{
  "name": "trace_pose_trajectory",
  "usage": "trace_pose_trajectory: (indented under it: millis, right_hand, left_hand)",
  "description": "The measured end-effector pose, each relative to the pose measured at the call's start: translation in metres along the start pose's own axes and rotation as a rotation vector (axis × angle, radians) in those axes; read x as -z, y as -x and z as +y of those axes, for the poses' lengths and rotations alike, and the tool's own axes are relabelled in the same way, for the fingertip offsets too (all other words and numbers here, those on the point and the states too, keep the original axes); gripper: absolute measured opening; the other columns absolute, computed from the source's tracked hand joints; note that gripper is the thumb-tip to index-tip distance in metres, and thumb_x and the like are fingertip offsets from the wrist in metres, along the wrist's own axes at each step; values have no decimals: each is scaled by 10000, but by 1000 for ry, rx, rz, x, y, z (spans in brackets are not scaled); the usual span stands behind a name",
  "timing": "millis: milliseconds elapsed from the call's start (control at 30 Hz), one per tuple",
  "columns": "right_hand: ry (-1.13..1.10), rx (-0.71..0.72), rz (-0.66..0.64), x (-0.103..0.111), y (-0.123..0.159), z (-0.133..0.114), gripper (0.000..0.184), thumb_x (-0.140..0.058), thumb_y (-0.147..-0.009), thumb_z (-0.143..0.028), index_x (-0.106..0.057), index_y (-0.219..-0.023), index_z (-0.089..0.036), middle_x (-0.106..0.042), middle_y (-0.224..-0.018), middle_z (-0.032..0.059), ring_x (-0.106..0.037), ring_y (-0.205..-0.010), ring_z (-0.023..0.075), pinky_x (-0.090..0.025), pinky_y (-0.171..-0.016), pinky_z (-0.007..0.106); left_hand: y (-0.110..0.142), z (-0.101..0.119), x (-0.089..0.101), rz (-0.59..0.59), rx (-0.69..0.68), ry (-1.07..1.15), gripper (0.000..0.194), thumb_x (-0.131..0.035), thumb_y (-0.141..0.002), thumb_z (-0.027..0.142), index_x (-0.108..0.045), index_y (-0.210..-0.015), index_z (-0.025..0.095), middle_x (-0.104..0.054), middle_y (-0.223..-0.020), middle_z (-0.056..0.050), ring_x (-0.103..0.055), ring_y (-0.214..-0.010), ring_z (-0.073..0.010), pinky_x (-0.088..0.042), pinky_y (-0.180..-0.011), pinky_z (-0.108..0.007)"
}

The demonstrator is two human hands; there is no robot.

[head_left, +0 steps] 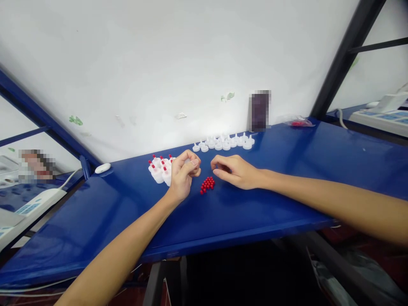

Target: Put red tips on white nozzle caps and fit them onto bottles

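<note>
My left hand is closed, its thumb pressed over curled fingers; whatever it may hold is hidden. Just behind and left of it, white bottles with red tips stand in a group, partly covered by the hand. Small red caps lie in a tight cluster on the blue table, between and slightly in front of my two hands. My right hand hovers right of the cluster with bent fingers, a small gap showing between thumb and index fingertip. Nothing is visible in that gap.
White spouted caps stand in rows along the wall. A dark pixelated rectangle leans there, with a clear bag of red pieces farther right. A white oval object lies at the left edge. Power strips flank the table.
</note>
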State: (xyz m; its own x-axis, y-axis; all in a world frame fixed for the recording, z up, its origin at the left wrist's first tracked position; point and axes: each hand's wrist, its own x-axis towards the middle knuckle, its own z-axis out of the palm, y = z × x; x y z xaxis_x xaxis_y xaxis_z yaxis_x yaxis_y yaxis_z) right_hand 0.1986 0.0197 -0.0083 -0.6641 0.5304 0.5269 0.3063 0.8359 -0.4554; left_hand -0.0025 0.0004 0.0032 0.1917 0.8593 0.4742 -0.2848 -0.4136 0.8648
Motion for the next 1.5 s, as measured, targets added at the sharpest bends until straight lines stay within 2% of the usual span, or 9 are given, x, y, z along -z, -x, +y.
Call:
trace_pose_trajectory:
  millis: [200,400,767,967,1067,1200,1300,1433,1500]
  right_hand:
    - [171,-88,2,5,-3,10,169,-507,-931,-295,-586,-1020,-175,-561,-658,-33,-483,-568,115,-332,-597,266]
    - [207,-155,15,8,-4,20,212,-498,-918,-298,-590,-1054,-165,-581,-650,-23,-497,-569,127,-329,-596,275]
    - [248,-157,-14,8,-2,21,268,-506,-924,-317,-577,-1138,-173,-633,-707,-6,-549,-601,148,-353,-611,283]
    - [241,-157,-24,7,-2,20,274,-504,-922,-305,-575,-1151,-172,-632,-707,-6,-551,-609,150,-358,-619,286]
    - [278,-190,-30,7,-3,19,266,-499,-923,-300,-584,-1144,-180,-642,-725,2,-559,-627,158,-360,-629,291]
    - [538,-224,-67,14,-6,25,289,-486,-931,-346,-601,-1140,-182,-681,-1004,105,-603,-828,232,-392,-711,334]
    - [854,-303,-43,25,-5,35,356,-482,-928,-391,-610,-1159,-153,-597,-1244,205,-572,-1037,337,-403,-802,397]
    - [949,-602,-34,46,-2,48,453,-440,-948,-435,-565,-1249,-121,-604,-1198,252,-634,-916,343,-421,-739,407]
    - [928,-708,-46,54,0,53,484,-421,-960,-460,-555,-1262,-106,-638,-1115,249,-658,-865,343,-429,-713,406]
  left_hand:
    - [1,1,0,33,-37,-15,280,-692,-748,308,-465,-657,171,-423,-608,56,-235,-466,-31,-220,-453,-201]
    - [1,0,1,37,-34,-44,298,-701,-747,330,-464,-651,175,-394,-596,62,-243,-470,-40,-233,-448,-201]
    - [9,-13,-2,-50,40,-101,278,-656,-810,368,-471,-705,190,-331,-598,67,-230,-498,-67,-232,-450,-201]
    - [9,-10,4,-95,15,-156,266,-642,-845,359,-480,-721,187,-388,-625,49,-293,-521,-79,-251,-485,-222]
    - [7,-5,7,-97,-67,-205,274,-644,-860,381,-482,-752,189,-445,-704,28,-332,-561,-87,-284,-524,-239]
    - [5,1,10,-121,-241,-442,231,-647,-872,338,-466,-820,204,-478,-816,9,-400,-633,-107,-340,-587,-254]
    - [4,3,13,-225,-351,-746,128,-584,-915,275,-476,-893,208,-535,-877,-18,-498,-747,-146,-405,-693,-287]
    - [2,5,14,-474,-402,-1105,91,-467,-984,250,-531,-966,188,-600,-1150,-123,-555,-1038,-239,-434,-889,-396]
    - [1,5,14,-487,-427,-1253,180,-451,-999,273,-595,-956,174,-558,-1234,-153,-522,-1084,-271,-427,-916,-434]
